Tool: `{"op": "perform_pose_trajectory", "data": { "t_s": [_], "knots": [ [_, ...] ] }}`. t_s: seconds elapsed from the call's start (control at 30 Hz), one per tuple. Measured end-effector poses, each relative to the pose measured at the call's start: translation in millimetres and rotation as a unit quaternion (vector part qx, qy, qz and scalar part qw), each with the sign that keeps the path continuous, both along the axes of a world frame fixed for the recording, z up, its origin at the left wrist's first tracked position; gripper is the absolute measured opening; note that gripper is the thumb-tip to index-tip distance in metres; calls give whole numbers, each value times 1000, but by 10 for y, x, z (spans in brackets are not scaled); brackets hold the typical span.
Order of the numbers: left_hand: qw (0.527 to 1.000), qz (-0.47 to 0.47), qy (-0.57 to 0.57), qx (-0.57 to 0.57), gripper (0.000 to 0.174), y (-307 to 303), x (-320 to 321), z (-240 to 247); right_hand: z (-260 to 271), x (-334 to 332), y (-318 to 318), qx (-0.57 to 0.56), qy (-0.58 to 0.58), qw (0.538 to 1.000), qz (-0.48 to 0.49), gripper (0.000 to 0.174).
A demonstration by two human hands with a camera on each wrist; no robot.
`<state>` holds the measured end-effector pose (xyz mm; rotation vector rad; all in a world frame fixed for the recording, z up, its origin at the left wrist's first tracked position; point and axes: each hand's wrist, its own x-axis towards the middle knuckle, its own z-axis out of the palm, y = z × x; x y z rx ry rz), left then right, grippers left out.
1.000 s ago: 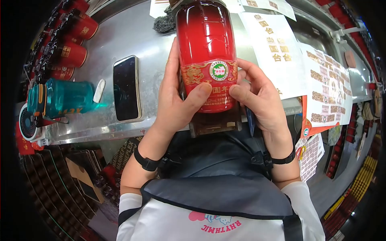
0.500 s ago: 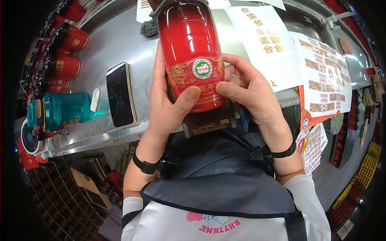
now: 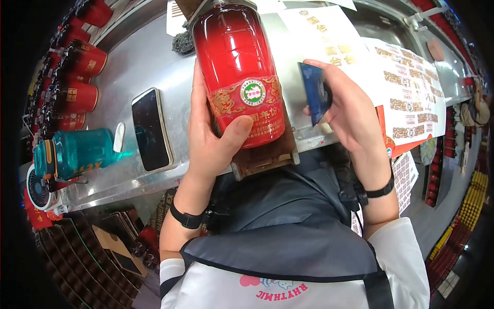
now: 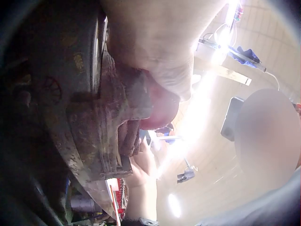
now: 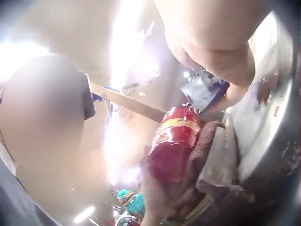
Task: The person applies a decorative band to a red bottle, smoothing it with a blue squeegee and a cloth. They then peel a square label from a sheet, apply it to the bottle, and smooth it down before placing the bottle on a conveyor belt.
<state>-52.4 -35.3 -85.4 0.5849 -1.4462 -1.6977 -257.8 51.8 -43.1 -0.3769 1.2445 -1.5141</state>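
Observation:
A glossy red bottle (image 3: 239, 77) with a gold dragon label and a round green-and-white emblem lies tilted on a worn wooden cradle (image 3: 267, 160). My left hand (image 3: 211, 131) grips its left side, thumb across the lower label and the other fingers along and behind the glass. To the right of the bottle, apart from it, my right hand (image 3: 350, 105) pinches a flat blue scraper (image 3: 313, 92). In the right wrist view the scraper (image 5: 204, 92) shows a shiny face close above the bottle (image 5: 174, 146).
On the metal bench (image 3: 123, 67) lie a phone (image 3: 152, 129), a white strip (image 3: 119, 136), a teal water bottle (image 3: 85, 149) and dark steel wool (image 3: 183, 42). Sticker sheets (image 3: 411, 92) spread on the right. Several red bottles (image 3: 82, 97) stand along the left.
My right hand has let go of the bottle's label and moved right, bringing the blue scraper up into view. My left hand keeps its hold; the head view has shifted slightly.

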Motion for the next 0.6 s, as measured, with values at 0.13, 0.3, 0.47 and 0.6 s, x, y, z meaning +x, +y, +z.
{"op": "perform_pose_trajectory", "data": {
  "t_s": [0.13, 0.3, 0.47, 0.6],
  "knots": [
    [999, 4, 12, 51, 117, 17, -17, 41, 342, 193, 183, -70, 240, 965, 81, 45],
    [988, 27, -53, -140, 152, 14, 103, -18, 363, 267, 204, -265, 681, 671, 124, 43],
    [946, 67, -197, -247, 145, 65, 111, -1, 467, 287, 121, -286, 768, 554, 145, 40],
    [915, 110, -154, -355, 131, -24, 121, 38, 453, 351, 45, -355, 778, 492, 162, 44]
  ]
}}
